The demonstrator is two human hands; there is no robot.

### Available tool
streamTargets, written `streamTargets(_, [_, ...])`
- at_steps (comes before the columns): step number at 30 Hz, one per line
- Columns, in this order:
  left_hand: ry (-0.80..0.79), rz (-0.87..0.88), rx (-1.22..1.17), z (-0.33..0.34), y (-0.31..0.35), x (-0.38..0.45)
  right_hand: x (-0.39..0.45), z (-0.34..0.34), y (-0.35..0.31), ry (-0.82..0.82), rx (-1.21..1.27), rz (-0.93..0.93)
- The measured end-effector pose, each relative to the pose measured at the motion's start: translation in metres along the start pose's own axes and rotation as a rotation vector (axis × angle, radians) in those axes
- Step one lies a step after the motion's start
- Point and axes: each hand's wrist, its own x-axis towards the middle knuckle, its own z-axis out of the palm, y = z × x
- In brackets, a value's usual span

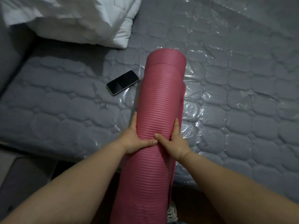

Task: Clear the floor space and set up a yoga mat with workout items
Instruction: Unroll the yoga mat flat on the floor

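Note:
A rolled pink ribbed yoga mat (160,97) stretches from the bottom of the view up over a grey quilted mattress (64,113). My left hand (135,139) grips the roll's left side, thumb lying across the front. On the right side my right hand (175,142) grips it too, with its thumb meeting the left thumb at the middle of the roll. The loose outer edge of the mat shows along the right side.
A dark phone (122,82) lies face up on the mattress just left of the roll. Clear plastic wrap (218,70) covers the mattress's right part. A white duvet (77,20) is bunched at the top left. A sneaker (171,212) shows on the floor below.

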Motion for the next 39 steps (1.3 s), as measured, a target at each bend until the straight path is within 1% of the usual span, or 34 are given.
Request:
streamTargets(4, [0.160, -0.053, -0.187, 0.028, -0.035, -0.079, -0.048, 0.016, 0.001, -0.154, -0.110, -0.139])
streamTargets(5, [0.189, -0.061, -0.211, 0.034, -0.041, -0.093, -0.056, 0.020, 0.001, -0.169, -0.125, -0.169])
streamTargets(7, [0.264, -0.083, -0.278, 0.046, -0.061, -0.141, -0.085, 0.039, 0.000, -0.227, -0.170, -0.251])
streamTargets(9, [0.330, -0.141, -0.368, 0.058, -0.090, -0.196, -0.121, 0.071, 0.000, -0.320, -0.216, -0.309])
streamTargets(10, [0.348, -0.148, -0.386, 0.062, -0.098, -0.211, -0.132, 0.080, 0.001, -0.347, -0.208, -0.322])
streamTargets(14, [0.478, -0.254, -0.461, 0.087, -0.165, -0.321, -0.213, 0.155, 0.009, -0.555, -0.264, -0.380])
streamTargets(18, [0.539, -0.328, -0.519, 0.117, -0.241, -0.419, -0.294, 0.235, 0.032, -0.677, -0.298, -0.422])
streamTargets(22, [0.551, -0.402, -0.526, 0.165, -0.349, -0.510, -0.379, 0.339, 0.090, -0.783, -0.272, -0.404])
streamTargets(23, [0.549, -0.404, -0.520, 0.171, -0.369, -0.521, -0.389, 0.358, 0.103, -0.806, -0.247, -0.399])
streamTargets(24, [0.543, -0.434, -0.538, 0.191, -0.404, -0.549, -0.415, 0.392, 0.128, -0.841, -0.263, -0.375])
streamTargets(26, [0.530, -0.470, -0.532, 0.212, -0.450, -0.576, -0.439, 0.437, 0.163, -0.871, -0.246, -0.332])
streamTargets(29, [0.507, -0.543, -0.511, 0.251, -0.539, -0.607, -0.474, 0.517, 0.226, -0.909, -0.218, -0.286])
streamTargets(32, [0.488, -0.581, -0.443, 0.271, -0.609, -0.607, -0.478, 0.575, 0.270, -0.930, -0.195, -0.235])
streamTargets(35, [0.479, -0.606, -0.347, 0.293, -0.685, -0.582, -0.461, 0.640, 0.328, -0.944, -0.228, -0.243])
streamTargets(36, [0.482, -0.596, -0.311, 0.298, -0.701, -0.573, -0.452, 0.655, 0.340, -0.939, -0.255, -0.214])
streamTargets(37, [0.482, -0.597, -0.291, 0.304, -0.714, -0.562, -0.446, 0.667, 0.353, -0.936, -0.297, -0.187])
streamTargets(39, [0.466, -0.592, -0.203, 0.336, -0.759, -0.529, -0.425, 0.700, 0.404, -0.930, -0.423, -0.185])
